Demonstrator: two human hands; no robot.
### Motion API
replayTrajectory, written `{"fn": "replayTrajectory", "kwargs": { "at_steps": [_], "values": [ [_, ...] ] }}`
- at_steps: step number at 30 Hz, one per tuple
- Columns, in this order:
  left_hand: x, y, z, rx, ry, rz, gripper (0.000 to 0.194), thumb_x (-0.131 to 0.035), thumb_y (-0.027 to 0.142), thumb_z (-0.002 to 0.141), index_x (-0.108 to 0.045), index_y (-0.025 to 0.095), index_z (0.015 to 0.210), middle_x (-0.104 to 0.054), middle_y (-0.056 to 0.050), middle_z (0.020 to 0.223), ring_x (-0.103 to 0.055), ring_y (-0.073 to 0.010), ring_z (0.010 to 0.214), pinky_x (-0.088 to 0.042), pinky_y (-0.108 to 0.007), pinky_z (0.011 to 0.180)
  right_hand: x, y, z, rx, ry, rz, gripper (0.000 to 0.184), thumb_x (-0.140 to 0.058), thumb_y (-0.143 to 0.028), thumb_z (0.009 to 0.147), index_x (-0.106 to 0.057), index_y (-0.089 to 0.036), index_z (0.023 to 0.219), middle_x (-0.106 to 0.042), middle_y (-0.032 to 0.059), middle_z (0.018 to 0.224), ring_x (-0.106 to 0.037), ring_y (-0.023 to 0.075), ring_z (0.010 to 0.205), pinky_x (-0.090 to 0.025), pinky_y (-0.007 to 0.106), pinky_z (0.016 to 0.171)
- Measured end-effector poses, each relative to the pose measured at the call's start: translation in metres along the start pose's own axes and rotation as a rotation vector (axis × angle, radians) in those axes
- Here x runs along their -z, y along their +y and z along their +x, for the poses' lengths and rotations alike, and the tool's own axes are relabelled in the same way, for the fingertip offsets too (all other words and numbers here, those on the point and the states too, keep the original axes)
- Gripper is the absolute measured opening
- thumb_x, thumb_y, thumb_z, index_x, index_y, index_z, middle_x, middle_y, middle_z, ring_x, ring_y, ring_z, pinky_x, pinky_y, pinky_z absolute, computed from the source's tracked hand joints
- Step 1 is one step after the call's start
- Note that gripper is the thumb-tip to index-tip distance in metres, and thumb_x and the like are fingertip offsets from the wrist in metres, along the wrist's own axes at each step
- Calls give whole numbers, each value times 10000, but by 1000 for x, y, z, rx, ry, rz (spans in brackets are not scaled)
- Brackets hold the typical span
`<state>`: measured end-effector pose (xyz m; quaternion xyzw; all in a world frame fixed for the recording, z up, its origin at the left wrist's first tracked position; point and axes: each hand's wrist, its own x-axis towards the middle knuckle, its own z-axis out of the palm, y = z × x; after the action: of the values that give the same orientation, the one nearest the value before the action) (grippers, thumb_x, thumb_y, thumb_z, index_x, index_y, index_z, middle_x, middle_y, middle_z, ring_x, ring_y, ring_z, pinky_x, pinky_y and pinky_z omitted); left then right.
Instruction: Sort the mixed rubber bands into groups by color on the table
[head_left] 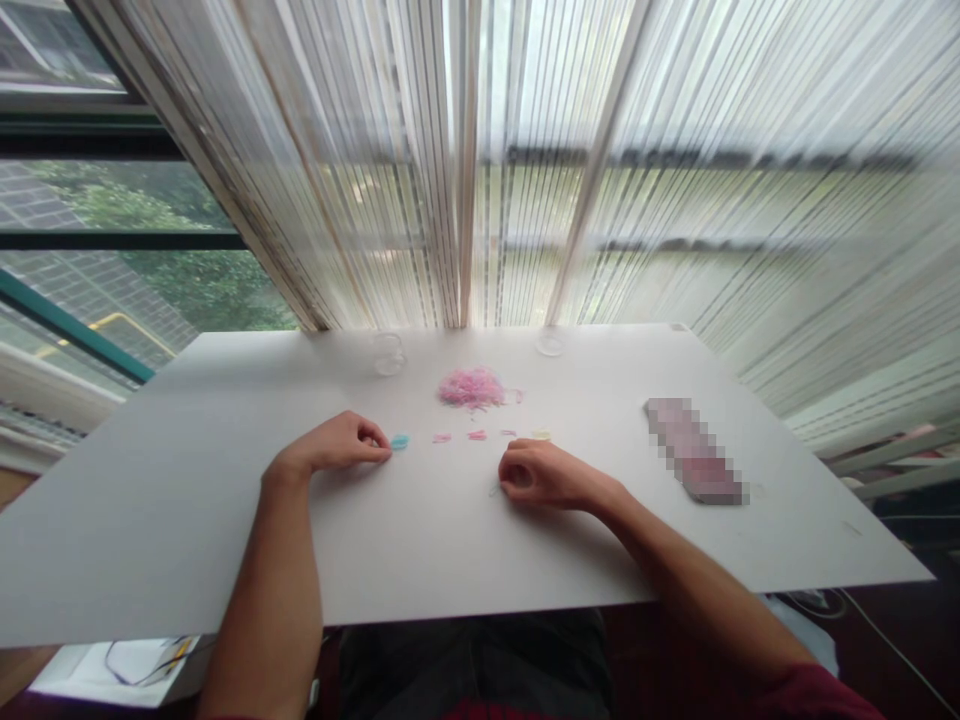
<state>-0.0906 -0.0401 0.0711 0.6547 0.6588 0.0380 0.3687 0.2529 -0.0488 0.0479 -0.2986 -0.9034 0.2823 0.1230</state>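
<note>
On the white table, my left hand [346, 441] rests with thumb and fingertips pinched together beside a small blue bundle of rubber bands [400, 441]. Whether anything sits between those fingertips is hidden. My right hand [544, 474] is curled in a pinch, and a thin, pale rubber band [493, 489] shows at its fingertips. Between and beyond the hands lies a row of small groups: pink bands [442, 438], redder pink bands [477, 435], a few pale purple ones [509, 433] and yellow ones [541, 436]. Behind them is a loose heap of mixed, mostly pink bands [471, 387].
A clear round container [389, 355] stands at the back left of the heap, and a clear shallow lid or dish [550, 345] at the back right. A blurred-out pinkish flat object [695, 450] lies to the right. Striped curtains [525, 180] hang behind the table [450, 560].
</note>
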Motion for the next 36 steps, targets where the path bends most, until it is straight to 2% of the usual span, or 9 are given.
{"fn": "replayTrajectory", "kwargs": {
  "at_steps": [7, 17, 23, 28, 33, 36],
  "values": [
    [1, 0, -2, -4, 8, -7, 389, -674, 492, 589, -768, 160, 767, -537, 20, 561, -449, -138, 565, -307, -234, 529, 0, 0, 0, 4, 9, 6, 97, -613, -96, 776, -666, -175, 796, -585, 14, 788, -524, 136, 715, -417, 250, 691],
    [1, 3, -1, 7, -25, -2, 380, -686, 489, 588, -773, 161, 759, -627, -1, 635, -497, -151, 616, -347, -236, 566, 0, 0, 0, 15, 11, 2, 98, -614, -92, 782, -668, -172, 800, -582, 10, 782, -518, 130, 709, -414, 242, 685],
    [0, 2, -1, 12, -25, -14, 361, -680, 472, 586, -766, 160, 746, -626, 0, 625, -496, -149, 600, -341, -237, 555, 0, 0, 0, 11, 9, 7, 99, -613, -91, 785, -670, -170, 804, -586, 12, 787, -521, 129, 711, -418, 243, 692],
    [-1, 2, -1, 2, -12, -21, 358, -676, 472, 592, -755, 159, 745, -579, 11, 593, -464, -139, 579, -318, -237, 538, 0, 0, 0, 7, 12, 6, 98, -615, -90, 781, -668, -172, 792, -585, 10, 778, -521, 131, 706, -418, 245, 685],
    [-1, 1, -1, -33, 18, -21, 363, -674, 489, 589, -707, 162, 742, -434, 48, 535, -406, -122, 539, -292, -234, 526, 0, 1, 0, 9, 11, 9, 95, -614, -97, 782, -664, -176, 792, -583, 8, 777, -520, 133, 706, -418, 245, 684],
    [-1, 3, -1, -82, 57, -72, 443, -695, 488, 567, -674, 169, 873, -400, 73, 561, -409, -120, 537, -322, -234, 542, 0, 1, 0, 9, 12, 6, 98, -613, -96, 778, -665, -177, 793, -585, 11, 778, -521, 135, 707, -419, 247, 685]
  ]
}}
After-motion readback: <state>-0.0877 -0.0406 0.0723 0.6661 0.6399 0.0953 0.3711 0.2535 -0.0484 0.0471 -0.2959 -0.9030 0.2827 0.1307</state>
